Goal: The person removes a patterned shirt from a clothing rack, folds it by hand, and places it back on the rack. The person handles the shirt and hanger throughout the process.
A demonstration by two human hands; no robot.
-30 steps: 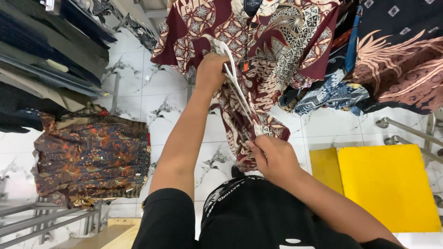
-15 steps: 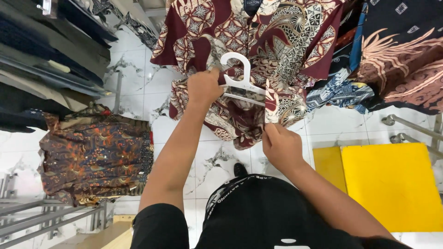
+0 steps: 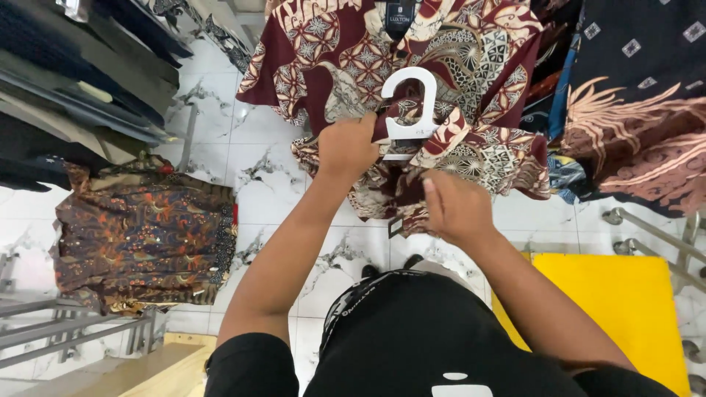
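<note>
At twelve o'clock, the left hand (image 3: 347, 147) is gripping a white hanger (image 3: 409, 110) inside a maroon batik shirt (image 3: 471, 147); the right hand (image 3: 456, 207) is pinching its fabric at one o'clock.

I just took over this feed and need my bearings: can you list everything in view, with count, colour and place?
White hanger: one, white plastic, top centre, hook up, inside the held shirt.
Held shirt: one, maroon with cream pattern, bunched on the hanger, centre.
Hanging shirt: one, maroon and cream, top centre, behind the held one.
Dark garment: one, black with peach motifs, upper right.
Brown shirt: one, brown and orange pattern, hanging at left.
Folded stock: several dark pieces, upper left shelves.
Yellow panel: one, yellow, lower right.
Metal rails: grey, lower left; more at right edge.
Floor: white marbled tiles.
Left hand: grips the hanger and shirt.
Right hand: on the shirt's lower fabric.
</note>
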